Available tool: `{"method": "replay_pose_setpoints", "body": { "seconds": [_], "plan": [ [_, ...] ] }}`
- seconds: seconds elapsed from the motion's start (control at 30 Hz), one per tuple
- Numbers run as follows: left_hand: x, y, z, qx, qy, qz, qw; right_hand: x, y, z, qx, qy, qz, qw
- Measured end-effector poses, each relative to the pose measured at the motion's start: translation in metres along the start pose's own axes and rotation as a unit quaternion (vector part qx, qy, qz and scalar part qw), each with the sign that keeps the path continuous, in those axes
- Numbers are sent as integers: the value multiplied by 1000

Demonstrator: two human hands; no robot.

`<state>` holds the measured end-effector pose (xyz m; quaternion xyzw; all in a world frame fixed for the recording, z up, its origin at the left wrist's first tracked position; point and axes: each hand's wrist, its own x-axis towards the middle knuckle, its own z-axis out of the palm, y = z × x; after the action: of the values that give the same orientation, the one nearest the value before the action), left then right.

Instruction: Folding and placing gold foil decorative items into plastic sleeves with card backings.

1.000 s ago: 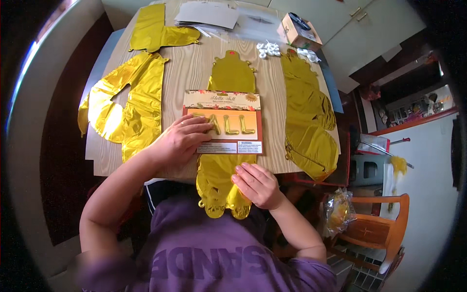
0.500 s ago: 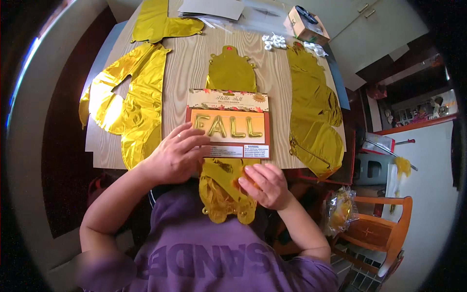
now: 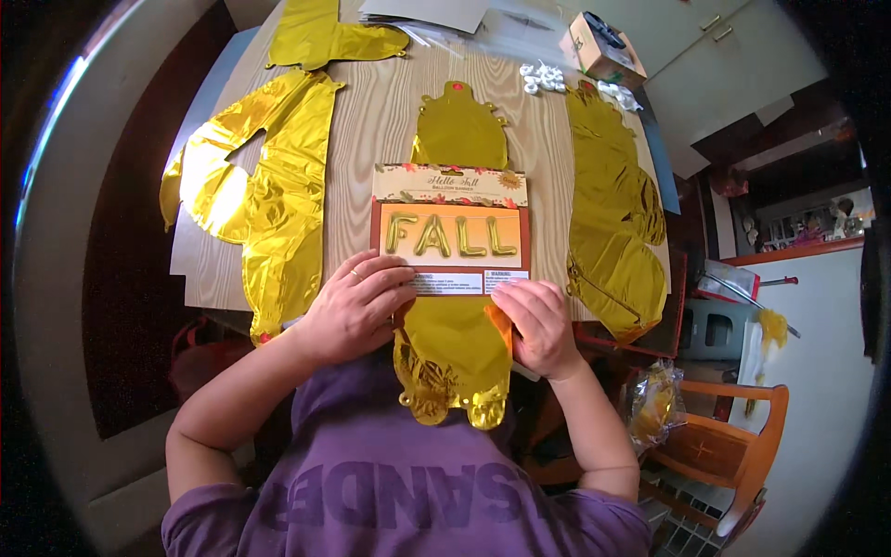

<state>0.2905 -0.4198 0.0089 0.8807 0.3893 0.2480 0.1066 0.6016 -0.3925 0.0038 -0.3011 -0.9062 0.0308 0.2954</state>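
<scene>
A printed cardboard balloon package card (image 3: 451, 190) lies over a flat gold foil balloon (image 3: 455, 339). That balloon shows above and below the card, its lower end hanging past the table's near edge toward my shirt. My left hand (image 3: 357, 306) grips the card's lower left corner, fingers on top, with the thumb hidden. My right hand (image 3: 543, 325) pinches the lower right corner, fingertips on the card's face and the balloon's edge beside them. Another flat gold foil balloon (image 3: 283, 176) lies to the left, creased and shining, and one more (image 3: 613, 213) to the right.
A further gold foil piece (image 3: 339, 42) lies at the table's far left. White ribbon rolls (image 3: 541, 78) and a small box (image 3: 603, 51) with a dark item stand at the far right. Pale sheets (image 3: 427, 14) are at the back. A wooden chair (image 3: 724, 446) stands right.
My right hand has risen from the balloon's lower part to the card's lower right corner. My left hand stays at the lower left corner. The whole view has shifted slightly.
</scene>
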Motion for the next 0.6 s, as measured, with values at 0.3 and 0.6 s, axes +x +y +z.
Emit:
{"method": "replay_pose_setpoints", "body": {
  "seconds": [0.3, 0.6],
  "plan": [
    [6, -4, 8, -103, 103, -85, 986, 7, -1, 3, 126, 49, 183, 974],
    [17, 3, 2, -115, 150, -226, 956, 41, 8, -5, 137, -54, 287, 946]
  ]
}}
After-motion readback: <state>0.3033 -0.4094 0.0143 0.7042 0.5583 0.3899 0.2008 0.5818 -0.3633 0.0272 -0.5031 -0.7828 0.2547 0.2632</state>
